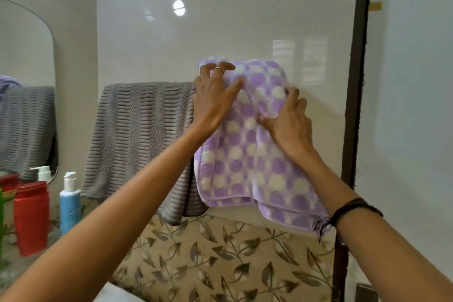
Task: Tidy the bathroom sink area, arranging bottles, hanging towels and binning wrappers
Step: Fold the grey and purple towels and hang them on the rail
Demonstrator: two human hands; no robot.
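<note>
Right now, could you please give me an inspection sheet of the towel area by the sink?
Surface: the counter at lower left carries bottles; most of it is out of view.
Job's things: the purple dotted towel hangs on the wall beside the grey ribbed towel, their edges meeting.
Clutter: a red bottle and a blue pump bottle stand side by side.
Grips: the left hand pinches the purple towel near its top; the right hand pinches it lower.
Cables: nothing seen.
Surroundings: a mirror at left, a leaf-patterned panel below, a dark door frame at right.
</note>
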